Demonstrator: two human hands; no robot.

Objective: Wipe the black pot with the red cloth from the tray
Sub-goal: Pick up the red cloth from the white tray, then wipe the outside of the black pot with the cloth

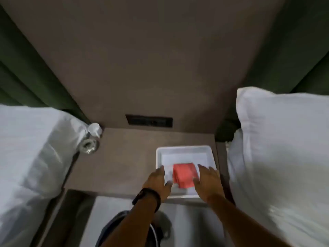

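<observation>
A folded red cloth (pixel 184 174) lies in a white tray (pixel 183 148) on a brown nightstand, on top of a white cloth or paper. My left hand (pixel 158 180) hovers over the tray's left edge, fingers spread, a black band on its wrist. My right hand (pixel 207 179) is just right of the red cloth, fingers apart, close to it or touching its edge. Neither hand holds anything. A dark round object (pixel 160 227), possibly the black pot, sits low between my forearms, mostly hidden.
The nightstand (pixel 117 157) stands between two beds with white pillows (pixel 32 154) (pixel 277 148). A glass and a white cup (pixel 91 138) sit at its back left corner. A dark socket panel (pixel 148 120) is on the wall behind.
</observation>
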